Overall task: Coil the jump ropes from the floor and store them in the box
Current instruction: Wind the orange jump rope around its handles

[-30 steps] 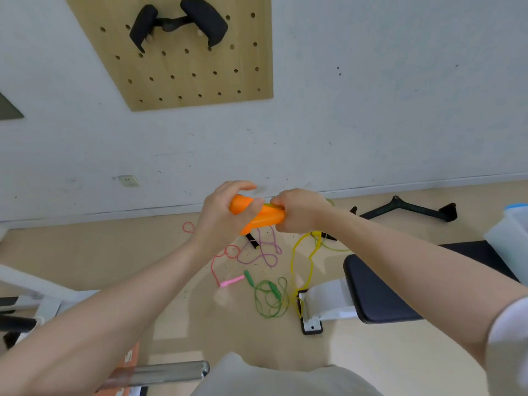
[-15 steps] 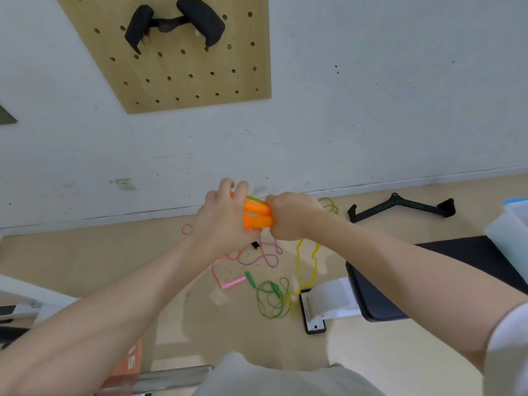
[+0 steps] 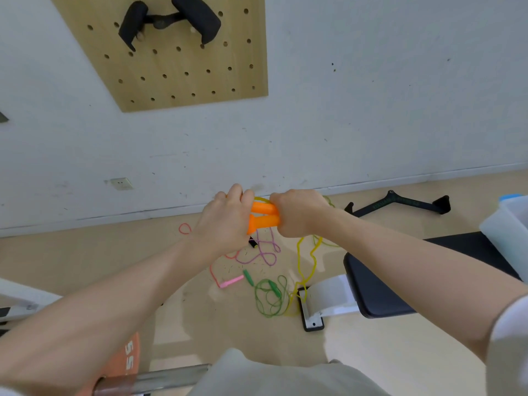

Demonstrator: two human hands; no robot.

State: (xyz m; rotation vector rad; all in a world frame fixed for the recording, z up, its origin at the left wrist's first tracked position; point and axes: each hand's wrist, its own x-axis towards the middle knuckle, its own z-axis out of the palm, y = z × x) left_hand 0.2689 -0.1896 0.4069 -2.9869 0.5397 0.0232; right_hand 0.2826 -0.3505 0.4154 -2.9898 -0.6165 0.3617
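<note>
Handles: two orange handles [image 3: 264, 215] side by side, held up in front of the wall, between both hands.
Cord: yellow cord [image 3: 307, 264] trailing down to the floor [image 3: 85, 267].
Left hand [image 3: 225, 224]: curled round the handles' left ends.
Right hand [image 3: 300, 214]: gripping the right ends.
Advice: keep handles parallel and pinched; wind cord in even loops, no snagging on the bench [image 3: 400, 281].
Remaining: pink [image 3: 231, 281], purple [image 3: 265, 252], green [image 3: 268, 298] ropes on floor.
Box [image 3: 508, 232]: far right, on the bench.

An orange weight plate [image 3: 130, 357] shows the digits "55".
</note>
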